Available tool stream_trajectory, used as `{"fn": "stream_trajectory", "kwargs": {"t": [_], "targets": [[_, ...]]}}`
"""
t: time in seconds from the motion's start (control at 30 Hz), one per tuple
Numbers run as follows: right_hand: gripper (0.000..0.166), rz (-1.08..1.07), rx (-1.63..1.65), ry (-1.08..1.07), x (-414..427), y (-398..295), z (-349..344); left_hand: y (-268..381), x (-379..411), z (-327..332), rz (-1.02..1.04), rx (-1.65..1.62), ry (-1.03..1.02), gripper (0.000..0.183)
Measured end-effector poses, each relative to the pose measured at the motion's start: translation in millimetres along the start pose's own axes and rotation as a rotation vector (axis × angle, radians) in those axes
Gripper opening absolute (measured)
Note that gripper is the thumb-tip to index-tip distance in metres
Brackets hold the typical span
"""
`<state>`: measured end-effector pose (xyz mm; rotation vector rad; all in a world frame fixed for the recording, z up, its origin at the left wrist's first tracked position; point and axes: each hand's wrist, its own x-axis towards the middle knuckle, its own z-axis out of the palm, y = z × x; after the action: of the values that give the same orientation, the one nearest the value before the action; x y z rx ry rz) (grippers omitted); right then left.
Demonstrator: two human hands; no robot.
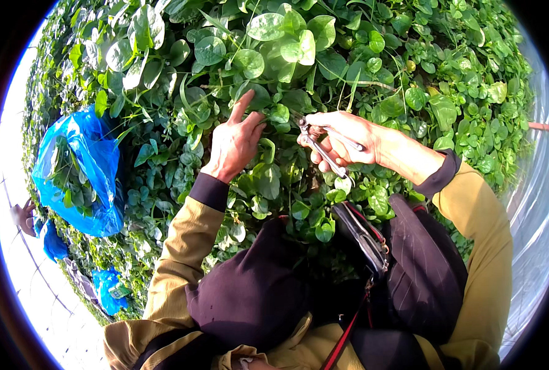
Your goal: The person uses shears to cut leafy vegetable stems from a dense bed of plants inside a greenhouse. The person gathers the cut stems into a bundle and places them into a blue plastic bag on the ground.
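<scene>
My right hand (pixel 341 141) grips a pair of metal snips (pixel 323 150), its handles pointing down and right. The blade end, near my thumb, points up and left into the foliage and is partly hidden. My left hand (pixel 237 134) reaches among the leaves to the left, back of the hand up. Its index finger is stretched out and apart from the other fingers; the palm and thumb are out of sight, and nothing shows in it. Around both hands grow dense leafy greens (pixel 249 62) with broad, rounded leaves, perhaps Malabar spinach.
An open blue plastic bag (pixel 107 185) holding picked leaves sits at left. Smaller blue bags (pixel 52 243) lie farther off, near another person's hand (pixel 23 217). A zipped pouch (pixel 364 236) on a red-and-black strap (pixel 344 340) hangs between my knees. Clear plastic sheeting (pixel 531 217) borders the right.
</scene>
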<state>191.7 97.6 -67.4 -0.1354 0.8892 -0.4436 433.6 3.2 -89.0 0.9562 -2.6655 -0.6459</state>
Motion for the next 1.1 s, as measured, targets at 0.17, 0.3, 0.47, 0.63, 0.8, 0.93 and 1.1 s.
{"fn": "stream_trajectory", "kwargs": {"t": [0.17, 0.3, 0.47, 0.63, 0.8, 0.93, 1.1], "targets": [[0.037, 0.028, 0.136, -0.043, 11.6, -8.5, -1.1, -1.9, 19.8, -3.9, -0.034, -0.035, -0.108, 0.012], [0.036, 0.009, 0.153, -0.032, 4.9, -8.5, -0.6, -7.6, 23.5, -0.6, 0.022, -0.061, -0.049, 0.009], [0.04, 0.056, 0.326, -0.062, -13.7, -5.8, 0.6, -9.9, 13.0, 10.9, -0.069, -0.152, 0.132, 0.008], [0.042, 0.042, 0.245, -0.108, -19.0, -6.0, 2.4, -8.5, 15.8, 15.5, -0.04, -0.107, 0.192, 0.008], [0.042, 0.054, 0.191, -0.096, -23.1, -6.3, -0.5, -4.7, 18.9, 11.3, 0.001, -0.021, 0.167, 0.009], [0.042, 0.07, 0.182, -0.113, -22.6, -6.7, -0.8, 0.5, 18.9, 8.6, 0.013, 0.011, 0.138, 0.009], [0.043, 0.085, 0.145, -0.08, -16.9, -8.3, 7.1, 6.8, 23.0, 4.2, 0.115, 0.071, 0.106, 0.011]]}}
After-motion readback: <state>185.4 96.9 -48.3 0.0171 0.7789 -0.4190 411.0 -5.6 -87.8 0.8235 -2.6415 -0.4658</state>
